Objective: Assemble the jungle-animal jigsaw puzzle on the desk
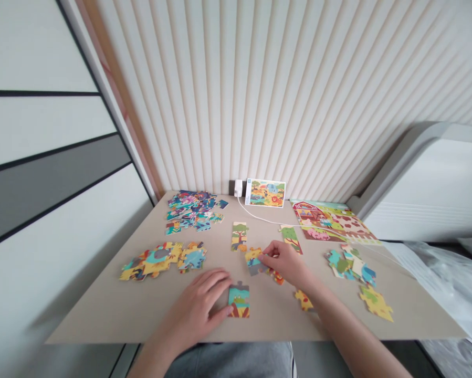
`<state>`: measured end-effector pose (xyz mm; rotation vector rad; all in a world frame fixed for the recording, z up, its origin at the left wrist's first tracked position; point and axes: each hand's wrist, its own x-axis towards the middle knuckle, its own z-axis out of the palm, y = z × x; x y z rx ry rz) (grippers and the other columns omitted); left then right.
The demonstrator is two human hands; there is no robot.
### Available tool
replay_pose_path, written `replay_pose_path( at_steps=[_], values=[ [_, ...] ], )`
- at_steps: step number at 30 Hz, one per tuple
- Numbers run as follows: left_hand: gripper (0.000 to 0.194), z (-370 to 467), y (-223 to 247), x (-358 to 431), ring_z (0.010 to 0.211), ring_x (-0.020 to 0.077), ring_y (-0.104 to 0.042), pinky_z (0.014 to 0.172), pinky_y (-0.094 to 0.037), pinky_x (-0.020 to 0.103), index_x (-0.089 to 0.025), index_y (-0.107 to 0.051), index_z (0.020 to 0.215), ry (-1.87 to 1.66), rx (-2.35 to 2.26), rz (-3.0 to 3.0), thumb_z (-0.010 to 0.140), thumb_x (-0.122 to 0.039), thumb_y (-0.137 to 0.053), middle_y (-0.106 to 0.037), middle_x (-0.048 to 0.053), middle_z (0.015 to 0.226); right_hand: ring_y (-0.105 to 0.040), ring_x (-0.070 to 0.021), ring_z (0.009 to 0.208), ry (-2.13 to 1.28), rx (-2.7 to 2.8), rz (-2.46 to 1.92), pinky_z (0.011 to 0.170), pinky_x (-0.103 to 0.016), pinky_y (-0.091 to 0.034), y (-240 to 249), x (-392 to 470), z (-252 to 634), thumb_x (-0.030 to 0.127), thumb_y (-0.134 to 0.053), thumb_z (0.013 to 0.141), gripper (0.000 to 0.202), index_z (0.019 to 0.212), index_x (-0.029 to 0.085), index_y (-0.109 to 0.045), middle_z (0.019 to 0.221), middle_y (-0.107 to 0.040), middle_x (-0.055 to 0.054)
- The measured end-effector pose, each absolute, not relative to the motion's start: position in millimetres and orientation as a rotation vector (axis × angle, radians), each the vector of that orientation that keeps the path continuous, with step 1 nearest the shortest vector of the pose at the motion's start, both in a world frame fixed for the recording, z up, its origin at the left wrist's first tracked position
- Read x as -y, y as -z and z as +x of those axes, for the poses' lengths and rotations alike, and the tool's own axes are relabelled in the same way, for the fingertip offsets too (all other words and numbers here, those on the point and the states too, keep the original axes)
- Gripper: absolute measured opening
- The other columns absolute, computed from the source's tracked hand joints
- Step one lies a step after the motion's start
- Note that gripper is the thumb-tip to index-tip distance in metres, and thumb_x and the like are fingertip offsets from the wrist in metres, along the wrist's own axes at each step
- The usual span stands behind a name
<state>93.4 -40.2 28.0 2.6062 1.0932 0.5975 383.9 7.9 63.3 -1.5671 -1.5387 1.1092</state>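
Observation:
My right hand [285, 261] pinches a yellow, blue and grey puzzle piece [253, 260] just above the tabletop. Part of a red and orange piece [277, 276] shows beneath that hand. My left hand [200, 302] rests on the table with its fingers stretched out, thumb and fingertips at the left edge of a frog puzzle piece [239, 301]. Farther back lie a tree piece [239, 234] and a green piece with a tree branch [291, 239]. A yellow spotted piece [303, 300] sits beside my right forearm, partly covered.
Several yellow and blue pieces [157, 260] lie at the left, with a purple and teal pile [194, 207] behind. More pieces [349, 264] are at the right. A picture card [265, 193] leans on the wall beside a charger [238, 188]; its cable crosses a farm puzzle [334, 220].

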Motion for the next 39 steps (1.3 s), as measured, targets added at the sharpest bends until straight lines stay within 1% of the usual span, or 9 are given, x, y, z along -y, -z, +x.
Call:
replay_pose_path(
  at_steps=[6, 10, 14, 19, 26, 29, 32, 36, 39],
  values=[
    [0.054, 94, -31, 40, 0.136, 0.0288, -0.054, 0.116, -0.049, 0.047, -0.029, -0.052, 0.149, -0.603, -1.087, 2.569, 0.097, -0.033, -0.066, -0.058, 0.008, 0.148, -0.067, -0.0149, 0.053, -1.162, 1.611, -1.61, 0.049, -0.024, -0.048, -44, -37, 344, 0.032, -0.073, 0.082, 0.019, 0.075, 0.022, -0.058, 0.064, -0.07, 0.002],
    [0.059, 95, -36, 38, 0.141, 0.0296, -0.049, 0.118, -0.046, 0.049, -0.031, -0.048, 0.154, -0.54, -1.04, 2.585, 0.099, -0.043, -0.065, -0.054, 0.005, 0.154, -0.064, -0.014, 0.054, -0.981, 1.796, -1.743, 0.055, -0.024, -0.044, -40, -33, 339, 0.031, -0.068, 0.086, 0.017, 0.074, 0.022, -0.061, 0.055, -0.066, 0.003],
    [0.062, 96, -40, 36, 0.147, 0.0295, -0.042, 0.122, -0.041, 0.05, -0.029, -0.046, 0.156, -0.463, -1.01, 2.607, 0.101, -0.052, -0.061, -0.047, 0.003, 0.161, -0.061, -0.0137, 0.063, -0.683, 1.95, -1.779, 0.06, -0.025, -0.038, -43, -28, 340, 0.032, -0.069, 0.085, 0.021, 0.067, 0.021, -0.064, 0.067, -0.071, 0.0],
    [0.064, 96, -40, 35, 0.148, 0.0291, -0.041, 0.123, -0.039, 0.05, -0.027, -0.047, 0.156, -0.437, -1.021, 2.611, 0.101, -0.058, -0.057, -0.046, 0.003, 0.162, -0.059, -0.0141, 0.065, -0.653, 1.994, -1.808, 0.062, -0.026, -0.035, -43, -30, 339, 0.033, -0.069, 0.087, 0.023, 0.068, 0.021, -0.063, 0.069, -0.07, 0.0],
    [0.065, 97, -39, 35, 0.149, 0.0288, -0.041, 0.124, -0.038, 0.049, -0.025, -0.045, 0.158, -0.429, -1.048, 2.628, 0.103, -0.058, -0.053, -0.046, 0.005, 0.163, -0.063, -0.0166, 0.072, -0.588, 2.014, -1.856, 0.064, -0.026, -0.036, -44, -29, 335, 0.033, -0.07, 0.088, 0.017, 0.078, 0.021, -0.064, 0.076, -0.073, -0.002],
    [0.065, 96, -39, 35, 0.149, 0.0285, -0.04, 0.124, -0.038, 0.048, -0.024, -0.045, 0.157, -0.425, -1.052, 2.631, 0.103, -0.058, -0.053, -0.046, 0.006, 0.163, -0.067, -0.0182, 0.075, -0.581, 2.028, -1.816, 0.065, -0.026, -0.038, -45, -26, 336, 0.034, -0.07, 0.09, 0.013, 0.094, 0.022, -0.068, 0.081, -0.075, -0.002],
    [0.062, 96, -38, 36, 0.149, 0.029, -0.04, 0.124, -0.039, 0.049, -0.024, -0.049, 0.154, -0.443, -1.093, 2.62, 0.102, -0.058, -0.055, -0.047, 0.007, 0.161, -0.071, -0.0194, 0.079, -0.581, 2.043, -1.722, 0.071, -0.026, -0.044, -45, -23, 338, 0.03, -0.06, 0.097, 0.021, 0.114, 0.023, -0.07, 0.087, -0.078, -0.003],
    [0.061, 96, -34, 36, 0.147, 0.0289, -0.042, 0.123, -0.041, 0.048, -0.024, -0.05, 0.153, -0.497, -1.115, 2.605, 0.101, -0.054, -0.059, -0.05, 0.009, 0.158, -0.074, -0.0209, 0.099, -0.587, 2.05, -1.569, 0.087, -0.028, -0.049, -44, -22, 343, 0.023, -0.047, 0.101, 0.031, 0.112, 0.026, -0.076, 0.108, -0.08, -0.005],
    [0.06, 96, -31, 37, 0.145, 0.0294, -0.046, 0.12, -0.044, 0.048, -0.025, -0.05, 0.152, -0.562, -1.126, 2.592, 0.099, -0.05, -0.063, -0.052, 0.009, 0.155, -0.074, -0.0213, 0.103, -0.536, 2.006, -1.513, 0.09, -0.029, -0.05, -45, -23, 350, 0.025, -0.048, 0.101, 0.031, 0.111, 0.026, -0.077, 0.113, -0.08, -0.005]
  ],
)
